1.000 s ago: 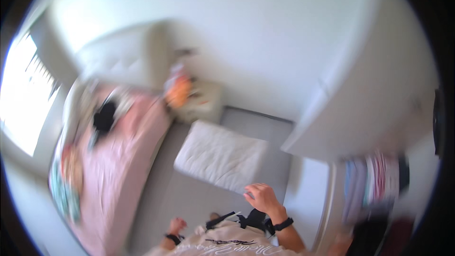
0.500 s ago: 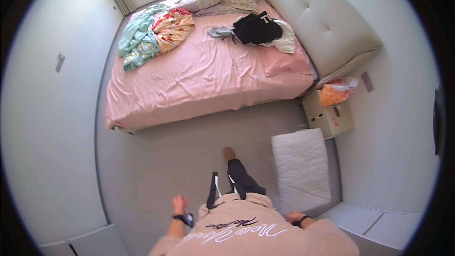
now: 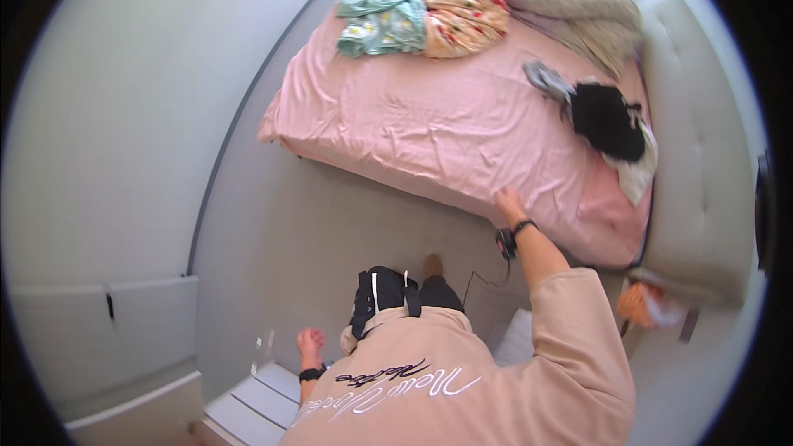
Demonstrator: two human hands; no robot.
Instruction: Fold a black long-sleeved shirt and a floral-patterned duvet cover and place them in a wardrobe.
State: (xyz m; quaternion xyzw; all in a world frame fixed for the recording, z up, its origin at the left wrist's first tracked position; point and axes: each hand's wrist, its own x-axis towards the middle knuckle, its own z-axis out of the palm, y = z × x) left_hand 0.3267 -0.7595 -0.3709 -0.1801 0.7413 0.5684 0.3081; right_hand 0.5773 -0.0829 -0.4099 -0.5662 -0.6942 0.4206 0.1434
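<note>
My right hand (image 3: 509,201) is stretched forward over the front edge of the pink-sheeted bed (image 3: 396,107). Its fingers look curled in, with nothing visible in them; whether it touches the sheet I cannot tell. A black device (image 3: 505,242) with a thin cable is strapped at that wrist. Low beside my body, my left hand (image 3: 311,345) hangs with its fingers loosely apart and holds nothing. On the bed, a black garment (image 3: 607,120) lies with grey and white clothing. Farther off are a green patterned cloth (image 3: 384,21) and an orange-and-red one (image 3: 467,21).
A rumpled quilt (image 3: 570,0) lies at the bed's far side, near the padded headboard (image 3: 698,116). An orange bag (image 3: 640,306) shows at the right, blurred. White cabinets (image 3: 107,339) stand at the left. Part of a white pad (image 3: 516,339) shows beside my right side.
My view has turned to the right and come nearer the bed. My right arm has risen from my side and reached forward over the bed edge. My left hand stays low.
</note>
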